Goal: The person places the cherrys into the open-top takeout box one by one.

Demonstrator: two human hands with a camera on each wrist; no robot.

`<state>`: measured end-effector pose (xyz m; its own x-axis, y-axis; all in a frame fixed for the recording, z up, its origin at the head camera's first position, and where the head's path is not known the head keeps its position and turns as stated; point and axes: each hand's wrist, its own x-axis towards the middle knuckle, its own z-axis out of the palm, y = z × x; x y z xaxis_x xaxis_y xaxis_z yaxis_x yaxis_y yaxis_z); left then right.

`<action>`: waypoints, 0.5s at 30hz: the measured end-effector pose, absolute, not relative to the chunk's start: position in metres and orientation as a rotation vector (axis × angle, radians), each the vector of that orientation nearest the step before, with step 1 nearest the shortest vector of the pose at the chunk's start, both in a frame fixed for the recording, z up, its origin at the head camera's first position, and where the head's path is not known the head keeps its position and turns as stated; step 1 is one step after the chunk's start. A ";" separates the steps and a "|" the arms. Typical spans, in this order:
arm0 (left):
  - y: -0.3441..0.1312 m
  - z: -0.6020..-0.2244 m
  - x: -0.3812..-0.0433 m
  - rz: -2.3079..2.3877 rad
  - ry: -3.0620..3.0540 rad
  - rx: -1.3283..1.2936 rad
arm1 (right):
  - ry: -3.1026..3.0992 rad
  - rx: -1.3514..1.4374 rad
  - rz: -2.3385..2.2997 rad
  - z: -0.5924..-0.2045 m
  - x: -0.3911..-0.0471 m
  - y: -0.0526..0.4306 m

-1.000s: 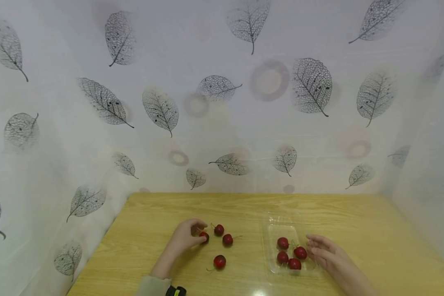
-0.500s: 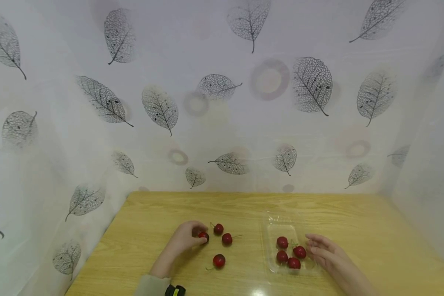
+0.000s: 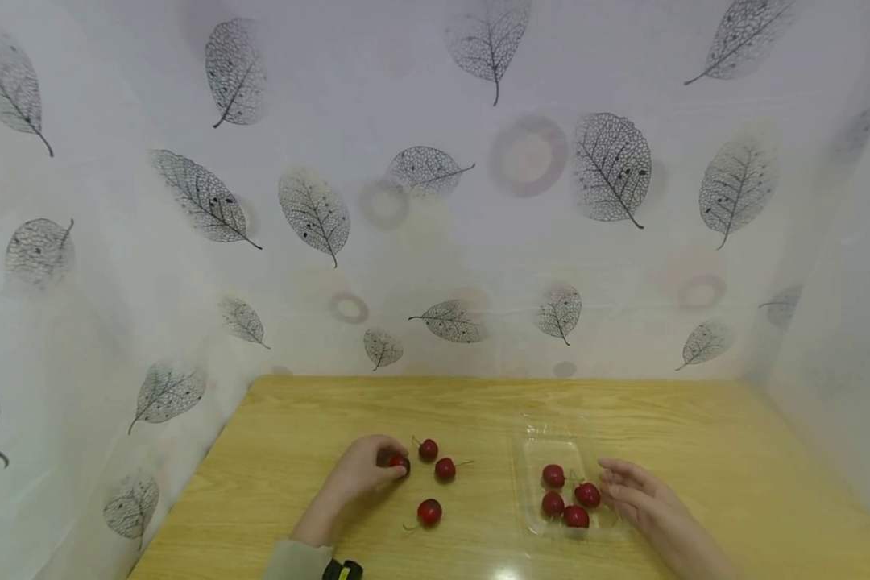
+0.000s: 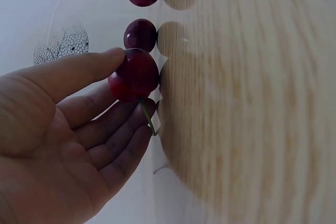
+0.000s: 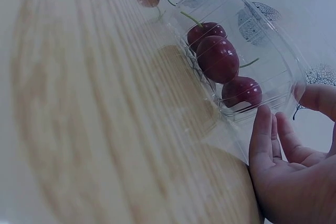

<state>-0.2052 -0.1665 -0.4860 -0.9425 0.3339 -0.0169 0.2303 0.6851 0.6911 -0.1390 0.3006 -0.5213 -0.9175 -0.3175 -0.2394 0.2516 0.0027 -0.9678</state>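
Yellow wood-grain table [image 3: 696, 435] bears cherries [image 3: 429, 512] before leaf-printed walls [image 3: 471, 250].

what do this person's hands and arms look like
Both the left hand and right hand are bare, with no gloves or rings visible. The left arm has a beige sleeve, and beside it a black item with a yellow mark. No sleeve shows on the right arm.

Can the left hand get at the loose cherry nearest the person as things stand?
Probably yes: nothing visible lies between the left hand and that loose cherry, but the hand pinches a different cherry.
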 end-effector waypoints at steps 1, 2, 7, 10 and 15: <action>-0.166 -0.486 -0.205 1.099 2.750 0.463 | 1.895 -0.071 -1.970 -0.521 -0.139 0.301; -0.166 -0.485 -0.205 1.101 2.746 0.464 | 1.895 -0.073 -1.970 -0.521 -0.139 0.301; -0.165 -0.485 -0.205 1.093 2.750 0.468 | 1.893 -0.072 -1.971 -0.521 -0.139 0.301; -0.165 -0.485 -0.204 1.091 2.755 0.472 | 1.891 -0.072 -1.970 -0.521 -0.138 0.301; -0.164 -0.484 -0.204 1.104 2.749 0.474 | 1.885 -0.097 -1.965 -0.522 -0.139 0.302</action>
<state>-0.2036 -0.1641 -0.4842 -0.9404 0.3398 -0.0133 0.2362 0.6809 0.6932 -0.1386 0.3020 -0.5217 -0.9119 -0.3393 -0.2308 0.2446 0.0021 -0.9696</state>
